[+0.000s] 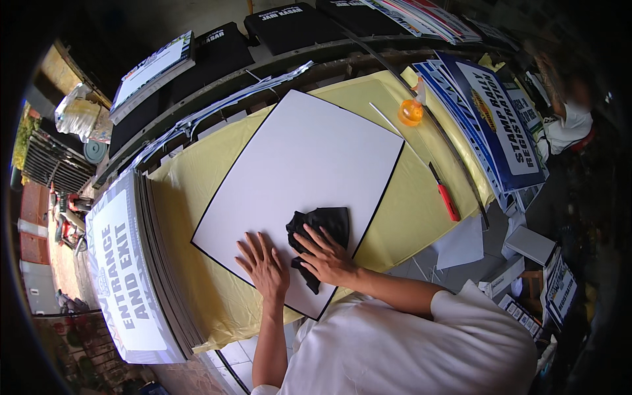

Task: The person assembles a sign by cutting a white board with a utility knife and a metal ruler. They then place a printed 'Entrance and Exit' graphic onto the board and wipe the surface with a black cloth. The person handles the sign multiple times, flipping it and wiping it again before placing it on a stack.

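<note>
A large white board [299, 158] with a thin black edge lies at a slant on the yellow-covered table [210, 299]. My left hand [266, 268] rests flat near the board's lower left side, fingers spread, holding nothing. Under my right hand [324, 257] is a crumpled black cloth [332, 222], pressed onto the board near its lower corner. The fingers of that hand are stretched out over the cloth rather than wrapped round it. Part of the cloth sticks out below the palm, and part is hidden by the hand.
Right of the board lie a red cutter knife [449, 201], a thin white rod [395, 131] and an orange spray bottle [411, 112]. Stacked printed boards [131, 283] stand at the left edge, and more printed signs [500, 125] at the right. Beyond them sits another person [569, 125].
</note>
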Tool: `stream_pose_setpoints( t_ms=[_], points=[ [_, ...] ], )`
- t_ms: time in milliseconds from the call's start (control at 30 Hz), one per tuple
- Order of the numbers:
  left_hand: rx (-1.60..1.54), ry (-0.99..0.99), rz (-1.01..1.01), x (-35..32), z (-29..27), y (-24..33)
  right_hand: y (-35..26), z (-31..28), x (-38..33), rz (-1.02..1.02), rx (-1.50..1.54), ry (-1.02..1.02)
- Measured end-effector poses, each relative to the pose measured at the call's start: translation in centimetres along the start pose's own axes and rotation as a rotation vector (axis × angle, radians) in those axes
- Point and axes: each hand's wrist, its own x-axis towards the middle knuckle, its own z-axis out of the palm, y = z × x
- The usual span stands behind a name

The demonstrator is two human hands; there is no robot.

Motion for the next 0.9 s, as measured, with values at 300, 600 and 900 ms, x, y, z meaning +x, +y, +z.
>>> stream_pose_setpoints(
  t_ms=[300,600,900],
  points=[
    [-0.008,-0.032,0.039,0.2,-0.9,0.6,25.2,-6.7,5.5,0.694,-0.461,0.308],
    [-0.014,-0.027,0.005,0.6,-1.1,1.1,1.5,-1.2,0.7,0.582,-0.170,0.120],
    [-0.007,-0.090,0.000,0.7,-1.8,0.9,15.6,-3.7,5.5,0.581,-0.265,0.320]
  ],
)
